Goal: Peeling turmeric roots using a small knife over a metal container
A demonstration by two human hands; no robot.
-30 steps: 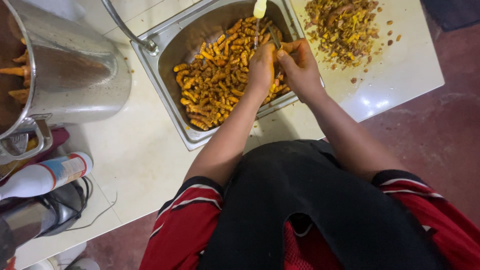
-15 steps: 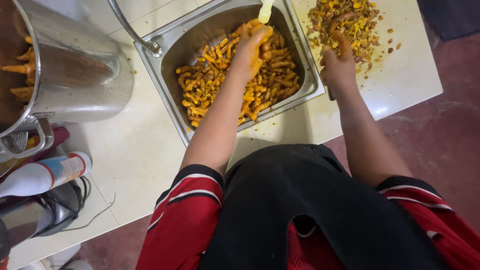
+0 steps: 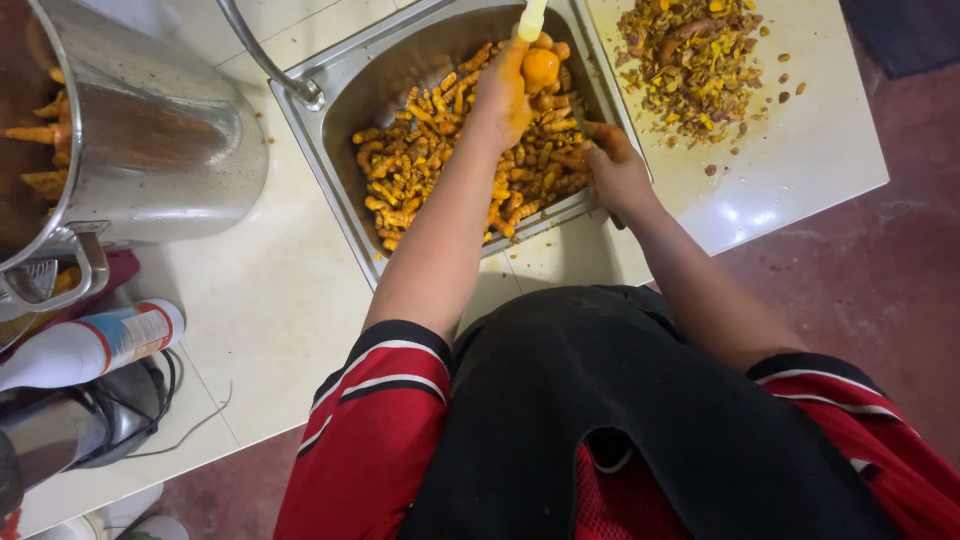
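Note:
A steel sink [image 3: 330, 150] set in a pale counter holds a heap of orange-yellow turmeric roots [image 3: 420, 165]. My left hand [image 3: 503, 95] reaches over the heap and grips one rounded orange root [image 3: 540, 68] right under a white tap spout [image 3: 531, 18] at the top edge. My right hand [image 3: 615, 165], stained yellow, rests curled at the sink's right rim, fingers among the roots. A dark end shows under its wrist. Whether it holds something is unclear.
A pile of peelings and scraps [image 3: 690, 50] lies on the counter right of the sink. A large steel pot [image 3: 150, 130] with orange roots stands at the left. A white bottle [image 3: 90, 345] and a steel appliance [image 3: 60, 440] with a cable sit at the lower left.
My right hand has come back from the peelings pile to the sink's right rim. My left hand has risen toward the spout with an orange root.

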